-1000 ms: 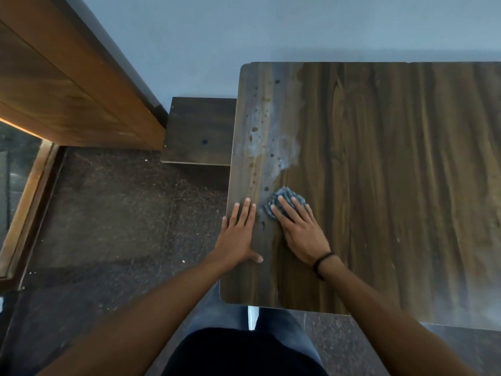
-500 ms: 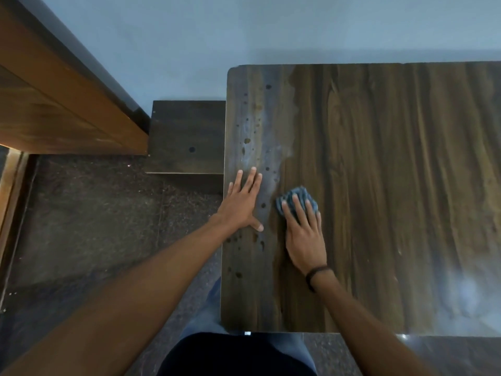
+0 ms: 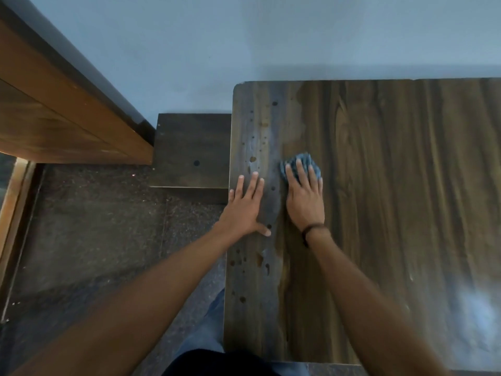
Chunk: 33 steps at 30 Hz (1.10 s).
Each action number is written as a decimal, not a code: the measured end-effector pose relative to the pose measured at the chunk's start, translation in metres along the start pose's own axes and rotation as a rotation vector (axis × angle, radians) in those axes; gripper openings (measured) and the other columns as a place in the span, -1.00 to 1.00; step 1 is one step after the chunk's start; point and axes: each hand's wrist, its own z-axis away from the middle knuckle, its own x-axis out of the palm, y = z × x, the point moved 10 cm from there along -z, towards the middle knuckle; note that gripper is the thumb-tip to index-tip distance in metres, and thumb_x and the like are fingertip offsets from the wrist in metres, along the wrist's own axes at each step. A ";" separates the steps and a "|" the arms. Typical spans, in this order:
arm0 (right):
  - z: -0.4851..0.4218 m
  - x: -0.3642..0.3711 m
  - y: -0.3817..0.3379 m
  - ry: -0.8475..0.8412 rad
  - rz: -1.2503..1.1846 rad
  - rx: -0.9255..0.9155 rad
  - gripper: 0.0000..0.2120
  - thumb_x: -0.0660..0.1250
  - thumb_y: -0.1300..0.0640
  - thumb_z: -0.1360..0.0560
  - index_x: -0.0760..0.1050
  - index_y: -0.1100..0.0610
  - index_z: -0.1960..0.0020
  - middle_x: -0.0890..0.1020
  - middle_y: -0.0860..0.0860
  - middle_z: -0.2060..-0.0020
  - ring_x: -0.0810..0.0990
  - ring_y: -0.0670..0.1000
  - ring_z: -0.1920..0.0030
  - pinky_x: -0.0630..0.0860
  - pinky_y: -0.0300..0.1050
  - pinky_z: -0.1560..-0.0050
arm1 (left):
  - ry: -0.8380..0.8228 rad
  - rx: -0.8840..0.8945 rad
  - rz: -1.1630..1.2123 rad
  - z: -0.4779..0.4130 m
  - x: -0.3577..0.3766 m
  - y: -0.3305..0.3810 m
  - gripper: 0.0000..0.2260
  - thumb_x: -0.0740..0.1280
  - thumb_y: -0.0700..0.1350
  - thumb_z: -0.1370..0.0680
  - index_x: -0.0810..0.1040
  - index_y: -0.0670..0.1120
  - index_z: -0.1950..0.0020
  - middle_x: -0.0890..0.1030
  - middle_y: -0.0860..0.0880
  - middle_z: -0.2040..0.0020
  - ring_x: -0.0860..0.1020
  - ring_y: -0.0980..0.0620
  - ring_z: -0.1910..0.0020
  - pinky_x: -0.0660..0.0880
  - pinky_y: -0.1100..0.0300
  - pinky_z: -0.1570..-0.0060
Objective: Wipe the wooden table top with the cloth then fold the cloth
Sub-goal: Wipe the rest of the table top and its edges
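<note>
Cloth (image 3: pixel 301 165) under flat right hand (image 3: pixel 305 200) | left hand (image 3: pixel 245 210) spread on table (image 3: pixel 393 185) | writing: unseen

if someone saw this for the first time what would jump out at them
First, the two bare hands flat on the wooden table top near its left edge: the right hand presses a bunched blue-grey cloth under its fingers, and the left hand rests palm down beside it. Next, the strip of dark droplets along the table's left side, beyond and nearer than the left hand. A pale glare patch sits at the near right.
</note>
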 end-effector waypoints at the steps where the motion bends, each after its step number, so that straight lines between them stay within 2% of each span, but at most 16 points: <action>1: 0.029 0.006 0.004 0.005 -0.006 0.004 -0.42 0.13 0.14 -0.62 0.12 -0.03 -0.62 0.05 -0.01 -0.62 -0.06 0.14 -0.62 0.00 0.28 -0.56 | 0.021 -0.016 0.001 -0.011 -0.012 -0.005 0.31 0.55 0.31 -0.27 -0.35 -0.10 -0.60 -0.44 -0.04 -0.57 -0.39 -0.24 -0.54 -0.13 -0.24 -0.51; 4: 0.095 0.021 0.011 -0.019 -0.007 0.007 -0.38 0.20 0.15 -0.59 0.12 -0.03 -0.61 0.07 0.00 -0.62 -0.05 0.14 -0.61 0.07 0.30 -0.54 | 0.020 -0.036 -0.018 -0.049 -0.048 -0.016 0.35 0.58 0.29 -0.24 -0.37 -0.09 -0.60 -0.46 -0.05 -0.56 -0.40 -0.24 -0.53 -0.15 -0.24 -0.50; 6: 0.095 0.021 0.010 -0.043 0.013 -0.032 -0.40 0.21 0.15 -0.59 0.16 -0.03 -0.60 0.12 0.01 -0.61 -0.01 0.16 -0.61 0.10 0.29 -0.54 | -0.025 -0.024 -0.047 -0.069 -0.063 -0.019 0.37 0.61 0.24 -0.23 -0.38 -0.09 -0.59 -0.46 -0.06 -0.56 -0.40 -0.24 -0.53 -0.12 -0.24 -0.50; 10: 0.000 -0.003 -0.002 -0.016 0.040 -0.118 -0.44 0.15 0.15 -0.61 0.21 -0.03 -0.59 0.18 0.00 -0.59 0.07 0.18 -0.60 0.05 0.27 -0.54 | -0.111 -0.040 -0.065 -0.085 -0.065 -0.020 0.40 0.65 0.16 -0.21 -0.42 -0.09 -0.58 -0.48 -0.05 -0.55 -0.40 -0.26 -0.52 -0.11 -0.23 -0.50; 14: -0.126 -0.025 -0.002 -0.022 -0.007 -0.002 -0.45 0.10 0.13 -0.63 0.15 -0.03 -0.61 0.10 -0.03 -0.62 -0.01 0.17 -0.60 -0.05 0.26 -0.56 | -0.098 -0.042 -0.054 -0.085 -0.064 -0.023 0.39 0.66 0.14 -0.22 -0.40 -0.08 -0.59 -0.47 -0.03 -0.56 -0.40 -0.25 -0.53 -0.11 -0.24 -0.50; 16: -0.149 -0.028 -0.003 -0.025 -0.026 0.049 -0.45 0.07 0.12 -0.64 0.11 -0.03 -0.62 0.05 -0.03 -0.62 -0.06 0.15 -0.61 -0.11 0.24 -0.57 | -0.097 -0.031 -0.063 -0.087 -0.063 -0.023 0.38 0.65 0.14 -0.23 -0.42 -0.07 -0.57 -0.48 -0.02 -0.55 -0.41 -0.24 -0.52 -0.12 -0.23 -0.50; 18: -0.134 -0.028 -0.006 -0.017 -0.024 0.050 -0.45 0.06 0.13 -0.64 0.10 -0.02 -0.62 0.05 -0.03 -0.62 -0.06 0.14 -0.61 -0.11 0.24 -0.57 | -0.103 -0.031 -0.055 -0.090 -0.060 -0.023 0.38 0.65 0.13 -0.24 -0.45 -0.06 -0.56 -0.50 -0.01 -0.54 -0.43 -0.23 -0.51 -0.13 -0.23 -0.49; 21: -0.061 -0.018 -0.004 -0.009 -0.015 -0.001 -0.45 0.08 0.11 -0.63 0.11 -0.01 -0.61 0.07 -0.01 -0.62 -0.03 0.14 -0.61 -0.04 0.25 -0.57 | -0.098 -0.038 -0.042 -0.092 -0.060 -0.024 0.40 0.66 0.11 -0.23 -0.47 -0.06 -0.55 -0.52 -0.01 -0.53 -0.46 -0.24 -0.49 -0.15 -0.22 -0.49; 23: -0.010 -0.009 0.004 -0.017 0.004 -0.012 -0.43 0.15 0.10 -0.63 0.13 -0.01 -0.61 0.10 -0.01 -0.61 0.00 0.15 -0.61 0.00 0.24 -0.56 | -0.105 -0.046 -0.041 -0.093 -0.057 -0.025 0.42 0.66 0.11 -0.22 -0.48 -0.07 -0.55 -0.54 -0.02 -0.52 -0.48 -0.24 -0.48 -0.17 -0.22 -0.48; 25: 0.002 -0.005 0.011 -0.045 0.006 -0.020 -0.43 0.21 0.10 -0.62 0.16 -0.01 -0.60 0.15 0.00 -0.60 0.04 0.16 -0.60 0.04 0.24 -0.55 | -0.104 -0.056 -0.053 -0.093 -0.055 -0.024 0.42 0.66 0.10 -0.21 -0.49 -0.08 -0.54 -0.56 -0.03 -0.50 -0.50 -0.24 -0.45 -0.19 -0.22 -0.47; 29: -0.087 -0.020 -0.002 -0.046 0.043 -0.079 -0.44 0.14 0.13 -0.62 0.17 0.00 -0.60 0.14 0.00 -0.61 0.02 0.17 -0.60 0.00 0.26 -0.56 | -0.129 -0.073 -0.095 -0.095 -0.057 -0.019 0.42 0.66 0.09 -0.23 -0.51 -0.10 -0.52 -0.58 -0.06 -0.49 -0.48 -0.29 -0.46 -0.17 -0.22 -0.48; 33: -0.207 -0.041 -0.012 -0.070 -0.009 -0.016 -0.44 0.07 0.11 -0.64 0.06 -0.01 -0.63 0.03 -0.02 -0.63 -0.06 0.17 -0.61 -0.09 0.24 -0.57 | -0.157 -0.094 -0.130 -0.092 -0.058 -0.022 0.39 0.63 0.11 -0.27 -0.54 -0.11 -0.50 -0.58 -0.07 -0.48 -0.48 -0.29 -0.46 -0.19 -0.23 -0.48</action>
